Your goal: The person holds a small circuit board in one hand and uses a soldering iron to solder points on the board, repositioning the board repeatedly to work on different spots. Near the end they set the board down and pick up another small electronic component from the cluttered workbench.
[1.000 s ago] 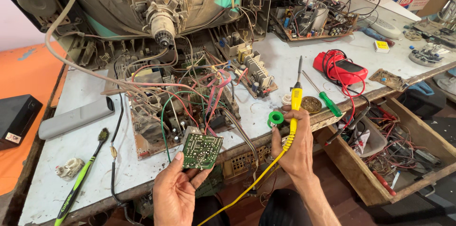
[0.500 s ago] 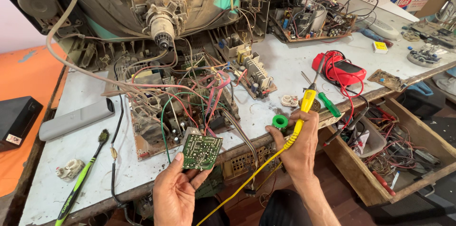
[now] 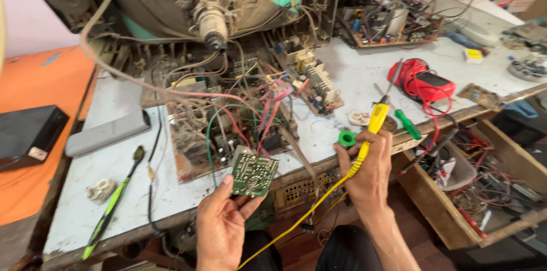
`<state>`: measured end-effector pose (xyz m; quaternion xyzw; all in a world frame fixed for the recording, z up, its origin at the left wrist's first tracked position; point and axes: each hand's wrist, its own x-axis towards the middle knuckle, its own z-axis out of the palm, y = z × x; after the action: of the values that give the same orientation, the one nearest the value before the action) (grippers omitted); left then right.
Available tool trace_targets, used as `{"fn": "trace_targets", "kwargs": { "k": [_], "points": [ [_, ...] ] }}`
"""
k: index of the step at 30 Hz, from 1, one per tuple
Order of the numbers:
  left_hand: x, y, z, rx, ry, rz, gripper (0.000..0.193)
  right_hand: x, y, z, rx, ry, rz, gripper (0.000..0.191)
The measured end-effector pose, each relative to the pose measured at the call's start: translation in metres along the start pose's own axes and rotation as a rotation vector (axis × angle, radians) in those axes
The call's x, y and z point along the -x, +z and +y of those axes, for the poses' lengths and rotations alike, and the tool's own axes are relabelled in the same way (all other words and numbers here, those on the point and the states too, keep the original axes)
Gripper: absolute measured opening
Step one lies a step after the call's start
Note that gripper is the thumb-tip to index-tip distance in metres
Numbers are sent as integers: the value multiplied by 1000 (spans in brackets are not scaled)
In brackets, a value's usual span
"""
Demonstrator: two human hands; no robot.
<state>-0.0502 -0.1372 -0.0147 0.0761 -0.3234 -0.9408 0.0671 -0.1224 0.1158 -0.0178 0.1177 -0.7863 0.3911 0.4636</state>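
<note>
Left grip (image 3: 219, 225) pinching small green circuit board (image 3: 254, 175), right grip (image 3: 369, 169) clenched on yellow-handled soldering iron (image 3: 376, 120); risk of tip scorching tangled wires (image 3: 256, 111).

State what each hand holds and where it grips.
Left hand: small green circuit board, by its lower edge. Right hand: yellow soldering iron, by its handle.

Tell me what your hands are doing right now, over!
Left hand holds small green circuit board. Right hand grips yellow-handled soldering iron, tip up, clear of board. Green solder spool beside right hand; tangled wires behind board.
</note>
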Motion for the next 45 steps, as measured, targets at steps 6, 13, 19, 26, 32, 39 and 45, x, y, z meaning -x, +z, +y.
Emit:
{"fn": "trace_targets", "kwargs": {
  "k": [6, 13, 19, 26, 32, 39, 45],
  "points": [
    [6, 7, 5, -13, -15, 18, 31, -6, 3, -1, 96, -44, -62, 46],
    [8, 8, 7, -35, -21, 48, 33, -9, -6, -14, 85, -66, -4, 46],
    [6, 4, 3, -35, -13, 45, 32, 28, -57, -49, 82, -4, 203, 20],
    [7, 3, 1, -82, 15, 41, 36, 90, -93, -50, -352, 395, 279, 62],
    [6, 3, 1, -102, 27, 32, 38, 110, -81, -30, -339, 456, 349, 60],
    [4, 2, 1, -99, 30, 20, 40, 131, -83, -1, -466, 443, 302, 53],
    [5, 5, 3, -102, 20, 57, 39, 137, -78, 13, -603, 462, 316, 54]
  ]
}}
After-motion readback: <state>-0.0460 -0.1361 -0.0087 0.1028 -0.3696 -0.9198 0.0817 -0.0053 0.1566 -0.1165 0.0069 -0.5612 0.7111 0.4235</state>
